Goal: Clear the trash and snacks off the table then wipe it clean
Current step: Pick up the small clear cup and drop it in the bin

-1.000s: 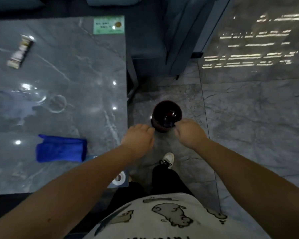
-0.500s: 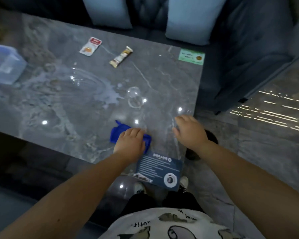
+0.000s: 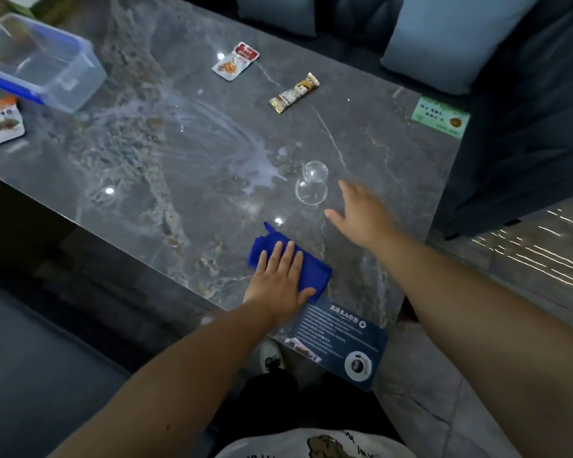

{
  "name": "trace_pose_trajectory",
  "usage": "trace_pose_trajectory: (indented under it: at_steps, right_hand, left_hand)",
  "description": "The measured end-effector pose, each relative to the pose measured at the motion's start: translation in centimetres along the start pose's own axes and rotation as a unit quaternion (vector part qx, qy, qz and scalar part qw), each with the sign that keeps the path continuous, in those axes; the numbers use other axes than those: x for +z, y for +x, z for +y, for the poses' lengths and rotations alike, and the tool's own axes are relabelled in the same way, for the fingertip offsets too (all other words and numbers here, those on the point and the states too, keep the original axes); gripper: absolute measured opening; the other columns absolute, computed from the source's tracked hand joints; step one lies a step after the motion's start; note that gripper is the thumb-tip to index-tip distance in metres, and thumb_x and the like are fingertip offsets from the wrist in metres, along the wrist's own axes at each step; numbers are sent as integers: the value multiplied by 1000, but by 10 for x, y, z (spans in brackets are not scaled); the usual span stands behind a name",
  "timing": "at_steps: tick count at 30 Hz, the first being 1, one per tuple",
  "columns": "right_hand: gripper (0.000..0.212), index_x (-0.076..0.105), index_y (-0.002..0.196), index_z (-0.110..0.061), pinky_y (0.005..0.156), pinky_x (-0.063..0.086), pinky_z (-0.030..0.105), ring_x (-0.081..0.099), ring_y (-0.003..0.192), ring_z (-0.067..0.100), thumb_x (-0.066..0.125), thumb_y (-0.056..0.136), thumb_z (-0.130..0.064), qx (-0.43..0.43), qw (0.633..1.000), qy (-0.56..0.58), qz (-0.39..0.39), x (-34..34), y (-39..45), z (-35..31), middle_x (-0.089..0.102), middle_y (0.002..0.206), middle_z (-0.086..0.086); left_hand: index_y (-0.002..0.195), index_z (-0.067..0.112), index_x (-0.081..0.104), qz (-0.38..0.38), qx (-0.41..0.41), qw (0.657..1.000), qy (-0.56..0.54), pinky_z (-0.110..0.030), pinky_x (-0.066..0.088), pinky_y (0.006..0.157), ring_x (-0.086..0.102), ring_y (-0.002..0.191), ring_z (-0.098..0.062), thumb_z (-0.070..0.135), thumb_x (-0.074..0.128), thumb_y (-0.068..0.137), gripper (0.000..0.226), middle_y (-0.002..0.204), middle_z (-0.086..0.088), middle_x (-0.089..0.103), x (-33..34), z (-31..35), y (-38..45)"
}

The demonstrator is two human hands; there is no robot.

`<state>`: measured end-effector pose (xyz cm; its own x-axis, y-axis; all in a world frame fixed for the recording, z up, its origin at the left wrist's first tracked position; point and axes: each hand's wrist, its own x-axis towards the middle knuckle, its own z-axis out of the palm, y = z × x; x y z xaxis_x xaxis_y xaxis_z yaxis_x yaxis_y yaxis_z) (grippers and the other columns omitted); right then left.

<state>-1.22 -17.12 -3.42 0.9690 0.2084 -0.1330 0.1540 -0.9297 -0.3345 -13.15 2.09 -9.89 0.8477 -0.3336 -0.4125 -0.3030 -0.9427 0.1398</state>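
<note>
Pale blue cushions (image 3: 450, 41) are leaning, apparently on a sofa, beyond a green card (image 3: 440, 116) lying flat.

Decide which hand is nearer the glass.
Right. The right hand hovers open just beside the glass; the left hand lies flat on the cloth, nearer the table's edge.

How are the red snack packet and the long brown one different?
The red packet is short, wide and mostly white with a red top; the brown bar is long and thin. The red packet lies farther from the glass than the bar. Both lie flat on the table, untouched.
</note>
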Motion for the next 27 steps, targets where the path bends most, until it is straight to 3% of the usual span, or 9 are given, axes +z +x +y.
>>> trace_pose_trajectory:
  at_steps: [4, 11, 21, 27]
  right_hand:
    - [76, 22, 146, -8, 108, 34, 44, 34, 135, 34, 58, 88, -42, -23, 1000, 13, 5, -9, 30, -14, 33, 149, 17]
    - [75, 18, 147, -20, 101, 42, 52, 34, 135, 35, 57, 87, -43, -58, 998, -22, -34, -13, 60, -29, 22, 154, 11]
    - [57, 36, 141, -24, 95, 46, 45, 46, 124, 31, 55, 90, -39, -95, 994, -44, -33, -11, 67, -25, 41, 144, 7]
    - [57, 37, 141, -24, 91, 48, 43, 52, 116, 31, 57, 89, -37, -89, 995, -26, -35, -12, 63, -21, 46, 138, 9]
  left_hand:
    - [150, 16, -14, 7, 10, 1000, 19, -48, -13, 114, -22, 144, -27, 70, 4, 89, 84, 159, -8, -19, 2, -3, 1]
    - [148, 16, -16, 14, 6, 1000, 19, -47, -18, 112, -24, 143, -27, 70, 3, 88, 83, 158, -8, -20, 5, -2, 2]
    - [148, 15, -16, 16, 4, 1000, 23, -48, -16, 113, -24, 144, -28, 70, 2, 89, 83, 158, -8, -20, 5, -1, 2]
    - [150, 15, -15, 11, 5, 1000, 26, -48, -15, 114, -22, 144, -28, 70, 4, 89, 83, 159, -8, -18, 3, 0, 1]
